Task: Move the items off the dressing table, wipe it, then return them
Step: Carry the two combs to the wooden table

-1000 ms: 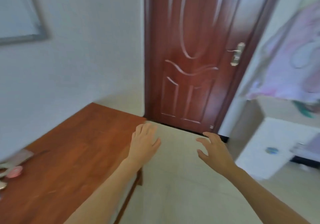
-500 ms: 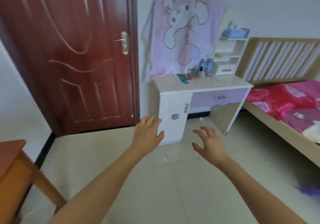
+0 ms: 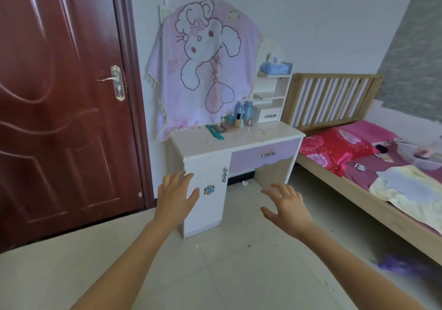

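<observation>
A white dressing table [image 3: 196, 144] with a purple drawer stands against the far wall, its mirror covered by a pink cartoon blanket [image 3: 205, 70]. At the back of its top sit a green comb [image 3: 214, 132], a flat makeup palette [image 3: 227, 126], a small foundation bottle [image 3: 237, 120], a blue spray bottle [image 3: 238, 108] and a taller blue bottle [image 3: 248, 112]. My left hand [image 3: 175, 197] and my right hand [image 3: 285, 205] are stretched out in front of me, fingers spread and holding nothing, well short of the tabletop.
A dark red door [image 3: 59, 106] is shut at left. A wooden bed [image 3: 358, 190] with pink bedding, a yellow cloth [image 3: 411, 190] and a white basket [image 3: 416, 156] runs along the right. A tissue box [image 3: 275, 67] sits on the table's side shelf. Something purple [image 3: 394, 265] lies blurred on the tiled floor.
The view has swung right, away from a brown wooden table and the door, and closer to the dressing table. Both hands stay out in front, empty.
</observation>
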{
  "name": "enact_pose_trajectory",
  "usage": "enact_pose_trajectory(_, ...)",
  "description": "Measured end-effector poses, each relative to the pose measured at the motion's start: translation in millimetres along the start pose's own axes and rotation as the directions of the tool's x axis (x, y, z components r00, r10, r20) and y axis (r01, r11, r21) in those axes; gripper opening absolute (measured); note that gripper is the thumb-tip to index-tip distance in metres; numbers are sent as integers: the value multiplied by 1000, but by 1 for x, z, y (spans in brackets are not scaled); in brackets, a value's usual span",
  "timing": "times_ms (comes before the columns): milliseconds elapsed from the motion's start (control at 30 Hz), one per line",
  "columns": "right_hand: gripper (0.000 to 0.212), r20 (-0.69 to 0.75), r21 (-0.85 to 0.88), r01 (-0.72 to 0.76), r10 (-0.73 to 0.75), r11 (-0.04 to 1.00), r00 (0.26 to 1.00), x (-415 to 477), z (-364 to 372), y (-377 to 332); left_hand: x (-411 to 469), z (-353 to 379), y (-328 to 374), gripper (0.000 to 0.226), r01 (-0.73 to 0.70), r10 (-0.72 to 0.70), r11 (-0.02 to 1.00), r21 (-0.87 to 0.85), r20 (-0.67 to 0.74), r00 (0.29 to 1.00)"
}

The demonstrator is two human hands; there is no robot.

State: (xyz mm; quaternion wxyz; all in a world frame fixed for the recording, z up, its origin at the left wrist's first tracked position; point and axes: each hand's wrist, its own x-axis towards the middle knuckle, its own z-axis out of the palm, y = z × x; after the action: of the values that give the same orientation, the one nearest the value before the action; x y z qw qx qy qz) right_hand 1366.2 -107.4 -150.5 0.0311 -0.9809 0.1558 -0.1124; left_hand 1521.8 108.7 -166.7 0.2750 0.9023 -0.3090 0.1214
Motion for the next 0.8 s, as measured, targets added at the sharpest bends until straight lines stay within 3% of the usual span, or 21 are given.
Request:
enact_pose_trajectory(100,51,48,-24,1,1,1000,999,43,9,-10,30,-1,-23,80,8,-11,998,-68,-49,999)
enact_pose_trajectory(267,50,101,-26,12,-10,1000,995,108,27,-28,81,11,-64,82,45,-46,997,-70,-9,999)
enact_pose_trajectory(433,49,131,41,-79,73,996,989,141,51,-25,116,44,-80,81,72,-66,993,-95,62,996)
enact_pose_trajectory(600,49,210,82,-172,152,982,966,151,78,8,140,90,-69,84,69,-46,990,-122,188,981)
enact_pose_trajectory(800,48,165,145,-260,236,955,958,187,90,81,198,136,-40,85,10,9,996,-83,223,975)
